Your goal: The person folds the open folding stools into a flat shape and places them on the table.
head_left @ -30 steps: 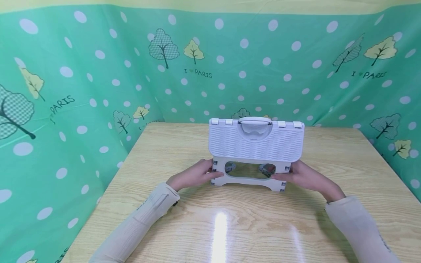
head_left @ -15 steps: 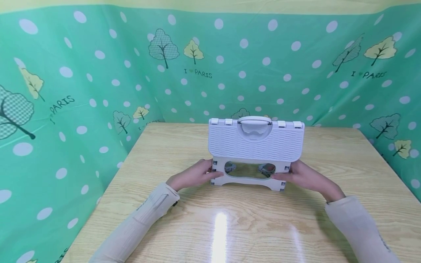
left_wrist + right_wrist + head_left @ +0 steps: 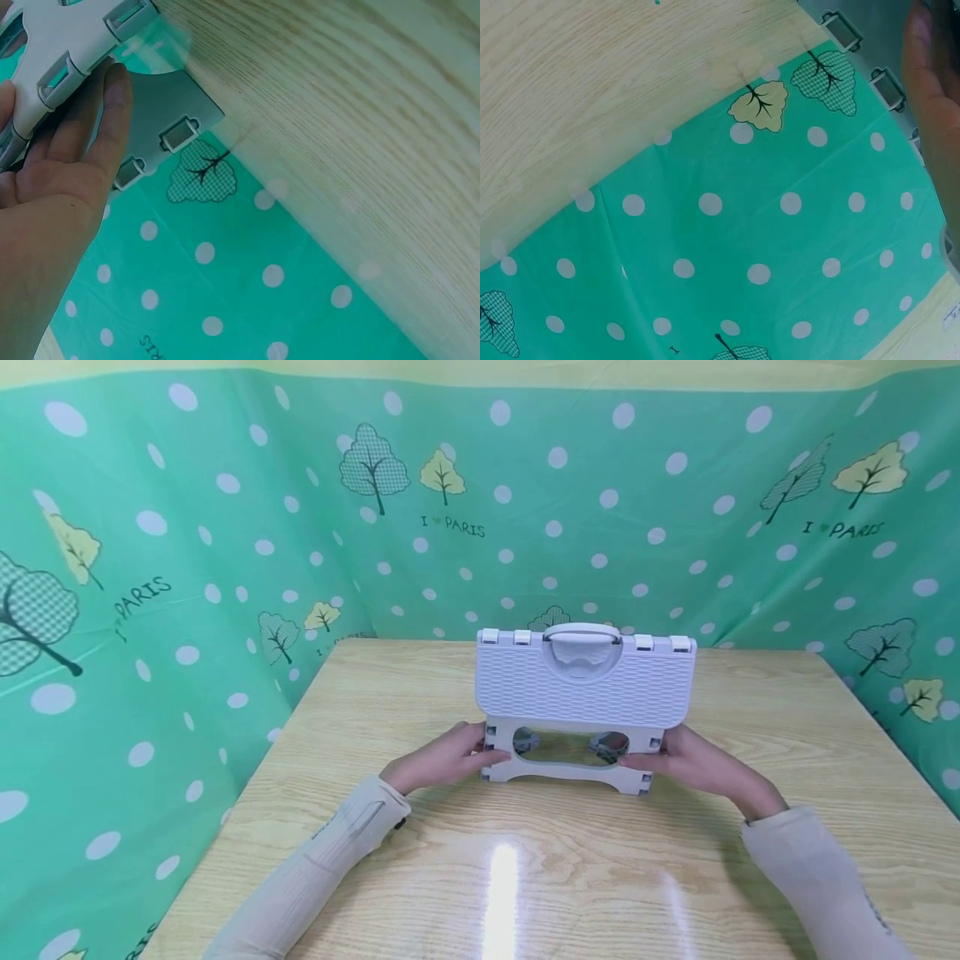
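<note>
One left hand (image 3: 442, 757) and one right hand (image 3: 701, 763) make two, with two sleeves (image 3: 330, 853). There is one folding stool (image 3: 525, 689), with one handle (image 3: 582, 628) and four white tabs (image 3: 490, 636) along its top edge. One worktop (image 3: 405, 693) and one dotted cloth (image 3: 600, 531) complete the count.

A green cloth (image 3: 480, 460) hangs behind a wooden table (image 3: 420, 877) and wraps round to its left and right sides, with soft creases running through it. It is scattered with white dots (image 3: 152, 522) and printed with grey-green checked trees (image 3: 373, 460), smaller yellow trees (image 3: 442, 472) and dark lettering (image 3: 452, 527) reading "I PARIS" with a small heart between. A pale yellow band (image 3: 480, 375) runs along the top. The tabletop is light wood with wavy grain and a glossy surface. Near its front lies a bright white reflection (image 3: 500, 902), with a fainter streak (image 3: 677, 914) to the right.
</note>
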`<state>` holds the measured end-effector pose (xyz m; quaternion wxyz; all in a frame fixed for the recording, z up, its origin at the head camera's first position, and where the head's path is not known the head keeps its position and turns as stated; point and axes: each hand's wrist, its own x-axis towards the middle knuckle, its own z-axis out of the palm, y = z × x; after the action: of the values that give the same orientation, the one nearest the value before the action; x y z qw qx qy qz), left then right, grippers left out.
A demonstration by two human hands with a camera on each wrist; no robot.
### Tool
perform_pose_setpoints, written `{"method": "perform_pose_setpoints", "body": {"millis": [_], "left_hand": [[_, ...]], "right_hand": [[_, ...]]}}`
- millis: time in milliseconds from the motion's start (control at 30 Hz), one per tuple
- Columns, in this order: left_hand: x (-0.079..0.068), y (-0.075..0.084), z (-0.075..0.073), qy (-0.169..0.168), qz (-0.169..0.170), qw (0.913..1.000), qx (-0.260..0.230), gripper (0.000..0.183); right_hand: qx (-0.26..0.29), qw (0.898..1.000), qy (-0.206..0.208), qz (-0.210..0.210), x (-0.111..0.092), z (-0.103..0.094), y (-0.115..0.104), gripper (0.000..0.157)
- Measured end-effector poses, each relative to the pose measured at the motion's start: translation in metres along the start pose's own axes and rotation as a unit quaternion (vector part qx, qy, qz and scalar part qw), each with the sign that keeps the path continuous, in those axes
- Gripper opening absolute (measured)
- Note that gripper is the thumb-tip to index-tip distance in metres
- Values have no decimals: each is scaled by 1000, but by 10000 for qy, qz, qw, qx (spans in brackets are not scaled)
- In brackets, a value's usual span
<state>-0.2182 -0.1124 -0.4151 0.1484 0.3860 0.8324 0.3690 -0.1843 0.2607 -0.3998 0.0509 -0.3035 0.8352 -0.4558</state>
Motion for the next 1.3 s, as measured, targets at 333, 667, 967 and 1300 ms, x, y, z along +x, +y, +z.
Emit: {"method": "perform_pose_setpoints", "body": {"millis": [333, 667, 967, 1300], "left_hand": [[1, -1, 0, -17, -14, 10000, -72, 45], [1, -3, 0, -8, -17, 10000, -15, 48], [0, 0, -1, -26, 11, 9999, -124, 42], [0, 4, -1, -4, -68, 9998, -176, 38]], "right_hand": [[140, 9999, -39, -38, 0, 0, 1, 92], [167, 9999, -32, 29, -2, 0, 0, 92], [154, 9999, -33, 64, -2, -1, -4, 86], [298, 9995, -67, 31, -1, 0, -2, 82]]}}
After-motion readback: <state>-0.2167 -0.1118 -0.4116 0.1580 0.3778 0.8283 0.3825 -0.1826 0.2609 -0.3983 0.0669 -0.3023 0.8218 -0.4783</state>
